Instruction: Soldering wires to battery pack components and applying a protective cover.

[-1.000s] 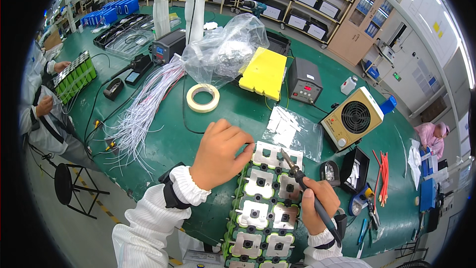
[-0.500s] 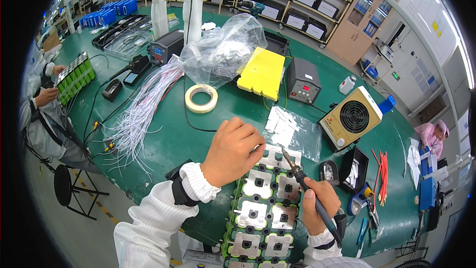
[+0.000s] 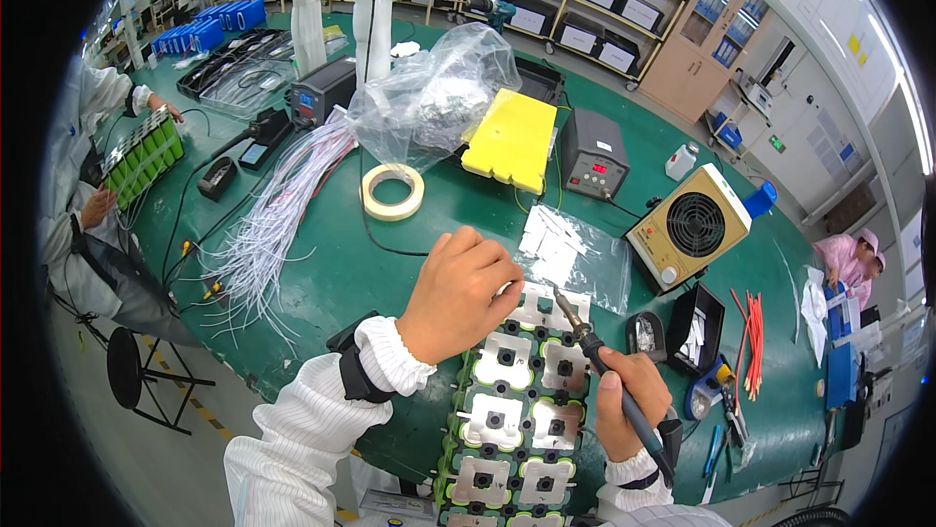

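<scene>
My right hand [image 3: 631,406] is wrapped round a soldering iron [image 3: 602,356], whose metal tip points up and to the left. The tip is over the far end of a battery pack [image 3: 504,424], close to a nickel plate [image 3: 576,305] there. Green cells in black holders make up this pack, with silvery plates in rows on top. Over the pack's far left corner, my left hand [image 3: 460,295] is closed, thumb and fingertips pinched together. What it pinches, if anything, is too small to make out. Just beyond the pack lies a clear bag [image 3: 602,278] with white pieces [image 3: 553,246].
At left are a bundle of white wires [image 3: 276,225] and a masking tape roll [image 3: 392,193]. A soldering station [image 3: 595,152] and a fan unit [image 3: 690,225] stand beyond. Black bins [image 3: 694,329], red tubes [image 3: 751,347] and hand tools lie right. A co-worker handles another pack [image 3: 143,161] far left.
The co-worker's far hand has moved off the side of their pack to beyond its top, and their near hand is lower. My hands and the iron stay almost in place; the view shifts slightly.
</scene>
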`<action>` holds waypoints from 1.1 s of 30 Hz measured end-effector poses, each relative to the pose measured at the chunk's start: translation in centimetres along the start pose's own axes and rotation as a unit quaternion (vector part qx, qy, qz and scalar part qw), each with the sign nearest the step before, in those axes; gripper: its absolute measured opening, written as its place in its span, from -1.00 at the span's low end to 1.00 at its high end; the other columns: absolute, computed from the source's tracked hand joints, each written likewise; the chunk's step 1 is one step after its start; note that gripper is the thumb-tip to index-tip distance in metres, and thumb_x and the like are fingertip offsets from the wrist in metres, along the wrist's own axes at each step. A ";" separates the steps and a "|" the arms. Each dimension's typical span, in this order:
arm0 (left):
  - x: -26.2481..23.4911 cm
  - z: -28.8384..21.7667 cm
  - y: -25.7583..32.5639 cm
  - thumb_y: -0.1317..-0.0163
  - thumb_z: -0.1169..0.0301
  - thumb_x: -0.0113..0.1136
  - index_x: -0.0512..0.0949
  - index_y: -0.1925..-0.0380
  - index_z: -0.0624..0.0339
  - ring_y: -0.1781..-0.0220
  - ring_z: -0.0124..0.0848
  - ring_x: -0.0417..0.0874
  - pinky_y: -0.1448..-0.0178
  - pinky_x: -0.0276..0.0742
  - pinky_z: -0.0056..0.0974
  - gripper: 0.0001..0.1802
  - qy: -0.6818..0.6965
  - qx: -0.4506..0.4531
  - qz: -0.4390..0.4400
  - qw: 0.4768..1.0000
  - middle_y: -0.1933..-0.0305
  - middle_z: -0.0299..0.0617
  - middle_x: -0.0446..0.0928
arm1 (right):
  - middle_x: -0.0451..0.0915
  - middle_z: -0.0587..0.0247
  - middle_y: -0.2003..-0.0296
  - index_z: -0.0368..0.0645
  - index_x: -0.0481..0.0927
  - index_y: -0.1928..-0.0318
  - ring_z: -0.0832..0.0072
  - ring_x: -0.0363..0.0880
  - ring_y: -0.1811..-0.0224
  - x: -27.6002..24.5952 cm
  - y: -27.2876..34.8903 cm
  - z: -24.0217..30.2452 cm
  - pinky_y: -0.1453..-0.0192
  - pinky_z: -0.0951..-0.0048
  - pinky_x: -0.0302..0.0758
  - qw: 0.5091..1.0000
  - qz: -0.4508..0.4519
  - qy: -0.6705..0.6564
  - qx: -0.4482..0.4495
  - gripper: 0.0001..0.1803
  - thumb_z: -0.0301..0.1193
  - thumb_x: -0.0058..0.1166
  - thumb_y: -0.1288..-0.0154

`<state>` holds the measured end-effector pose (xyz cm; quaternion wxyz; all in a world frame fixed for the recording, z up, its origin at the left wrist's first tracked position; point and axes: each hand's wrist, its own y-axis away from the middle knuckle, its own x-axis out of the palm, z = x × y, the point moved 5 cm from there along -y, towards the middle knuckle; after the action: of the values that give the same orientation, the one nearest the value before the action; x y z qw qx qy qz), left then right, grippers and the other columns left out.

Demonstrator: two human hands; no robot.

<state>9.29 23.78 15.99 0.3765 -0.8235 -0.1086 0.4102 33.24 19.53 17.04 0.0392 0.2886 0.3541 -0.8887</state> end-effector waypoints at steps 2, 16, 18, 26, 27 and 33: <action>0.1 0.0 0.0 -0.06 0.49 0.45 0.69 0.40 0.11 0.17 -0.26 0.51 0.06 0.41 -0.16 -0.89 0.000 0.000 0.001 1.000 0.29 -0.32 0.61 | 0.66 0.04 0.46 -0.39 0.71 0.09 0.23 0.61 0.43 0.1 0.0 0.0 0.28 0.27 0.54 1.000 -0.004 -0.001 -0.006 -0.76 -0.51 0.17 -0.30; -4.3 -0.4 1.4 -0.06 0.51 0.45 0.67 0.41 0.11 0.26 -0.26 0.51 0.09 0.37 -0.15 -0.88 -0.043 -0.027 -0.034 0.998 0.36 -0.33 0.61 | 0.64 -0.01 0.41 -0.42 0.70 0.10 0.23 0.62 0.40 -3.0 1.9 -2.4 0.27 0.29 0.53 0.993 -0.105 0.014 0.047 -0.73 -0.43 0.12 -0.37; -6.5 -0.8 2.7 -0.09 0.56 0.40 0.65 0.37 0.14 0.28 -0.21 0.53 0.13 0.37 -0.13 -0.87 -0.064 -0.025 -0.050 0.996 0.36 -0.25 0.62 | 0.63 0.02 0.41 -0.43 0.69 0.09 0.27 0.62 0.39 -4.5 3.1 -3.9 0.28 0.30 0.51 0.991 -0.118 0.045 0.051 -0.72 -0.42 0.09 -0.41; -10.8 -1.7 7.8 -0.19 0.62 0.31 0.61 0.32 0.24 0.38 -0.21 0.47 0.29 0.34 -0.15 -0.91 -0.037 -0.112 -0.042 0.992 0.38 -0.16 0.56 | 0.62 0.15 0.29 -0.39 0.68 -0.03 0.43 0.57 0.31 -8.3 11.3 -10.8 0.19 0.40 0.47 0.968 -0.155 0.150 0.128 -0.71 -0.46 0.01 -0.50; -11.0 -1.9 8.2 -0.19 0.61 0.32 0.62 0.34 0.24 0.41 -0.24 0.45 0.32 0.31 -0.16 -0.92 -0.057 -0.120 -0.037 0.990 0.43 -0.19 0.51 | 0.61 0.16 0.31 -0.39 0.68 -0.04 0.43 0.54 0.33 -8.3 11.7 -11.4 0.21 0.39 0.44 0.968 -0.164 0.156 0.104 -0.72 -0.46 0.02 -0.50; -11.7 -3.3 10.1 -0.19 0.59 0.35 0.70 0.34 0.21 0.44 -0.26 0.42 0.35 0.28 -0.16 -0.94 -0.095 -0.151 -0.057 0.982 0.53 -0.23 0.43 | 0.59 0.05 0.34 -0.28 0.70 -0.07 0.23 0.59 0.30 -7.2 11.5 -14.0 0.16 0.26 0.49 0.971 -0.110 0.165 0.135 -0.73 -0.51 0.10 -0.44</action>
<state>3.01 9.32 17.01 0.2588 -0.8205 -0.2510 0.4437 49.16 19.11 5.73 -0.1573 0.3932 0.2621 -0.8671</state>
